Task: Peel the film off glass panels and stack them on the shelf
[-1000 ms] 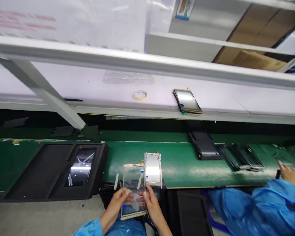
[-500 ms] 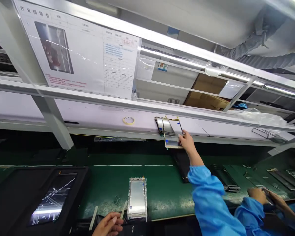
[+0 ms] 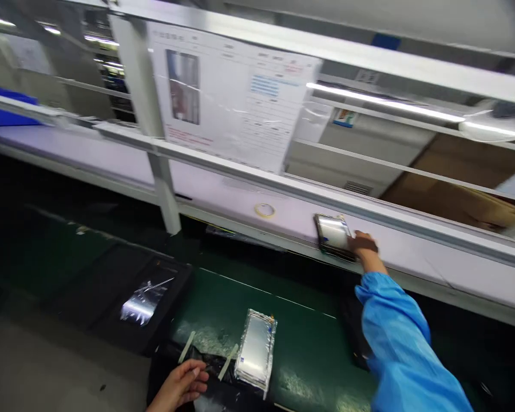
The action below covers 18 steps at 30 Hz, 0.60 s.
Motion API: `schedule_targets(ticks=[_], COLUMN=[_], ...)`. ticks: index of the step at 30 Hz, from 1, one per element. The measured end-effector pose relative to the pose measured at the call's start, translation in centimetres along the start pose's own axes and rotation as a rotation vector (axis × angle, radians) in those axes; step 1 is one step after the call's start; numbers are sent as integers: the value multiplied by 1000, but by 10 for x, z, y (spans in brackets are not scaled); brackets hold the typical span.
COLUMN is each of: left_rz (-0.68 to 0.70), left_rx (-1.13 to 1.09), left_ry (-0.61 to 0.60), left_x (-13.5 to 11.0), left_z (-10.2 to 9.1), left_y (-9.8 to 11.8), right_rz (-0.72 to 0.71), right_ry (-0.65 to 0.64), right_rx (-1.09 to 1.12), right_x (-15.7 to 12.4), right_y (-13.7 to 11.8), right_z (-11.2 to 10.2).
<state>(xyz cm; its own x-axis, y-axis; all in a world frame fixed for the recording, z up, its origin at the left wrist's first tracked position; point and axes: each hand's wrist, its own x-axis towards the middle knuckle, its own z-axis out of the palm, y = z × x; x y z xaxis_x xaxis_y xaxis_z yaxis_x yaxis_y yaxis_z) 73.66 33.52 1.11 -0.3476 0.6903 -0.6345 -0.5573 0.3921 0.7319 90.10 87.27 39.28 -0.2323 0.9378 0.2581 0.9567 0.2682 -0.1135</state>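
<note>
Tabletop (image 3: pixel 309 349): finished in dark green, streaked with pale glare. Foil-edged panel (image 3: pixel 255 346): faced in silver-grey, marked with small blue tabs. Stacked panels (image 3: pixel 332 230): topped in bright silver, edged in black. Two strips (image 3: pixel 228 361): coloured cream. Tray (image 3: pixel 107 294): rendered in black. Shelf (image 3: pixel 294 214): surfaced in pale lilac-white. Tape ring (image 3: pixel 256 210): tinted light yellow. Sleeve (image 3: pixel 397 320): dyed bright blue. Posted sheet (image 3: pixel 227 103): printed on white, lined with blue and red text.
</note>
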Motion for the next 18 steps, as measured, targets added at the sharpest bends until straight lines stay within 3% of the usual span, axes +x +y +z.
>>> schedule_targets(ticks=[2,4,6,9,11,14,16,18], left_rz=[11,22,55,225,404,634,667,597], left_rx=[-45,-81,-84,-28,53,295,582,829], left_ry=[9,45,67,118,221,438,587,655], left_x=[-3,-2,1,2,0,8,27,61], left_z=[-4,-10,-21,-61,-108,-204,-272,-333], left_y=[6,16,31,74,120,201,253,297], right_rz=[-92,-354,-679,-954,-944,-870,-833,-802], right_ry=[254,383,314,-9,-249,-549,-654,-696], right_rx=[-36,142,393,575,503,281,149,25], right_x=[-23,-66,-125,-206,-236,-239,-226,-212], right_y=[-12,-37,-76,-155,-213,-296,-345,-385], right_z=[11,35,72,150,206,277,314,346])
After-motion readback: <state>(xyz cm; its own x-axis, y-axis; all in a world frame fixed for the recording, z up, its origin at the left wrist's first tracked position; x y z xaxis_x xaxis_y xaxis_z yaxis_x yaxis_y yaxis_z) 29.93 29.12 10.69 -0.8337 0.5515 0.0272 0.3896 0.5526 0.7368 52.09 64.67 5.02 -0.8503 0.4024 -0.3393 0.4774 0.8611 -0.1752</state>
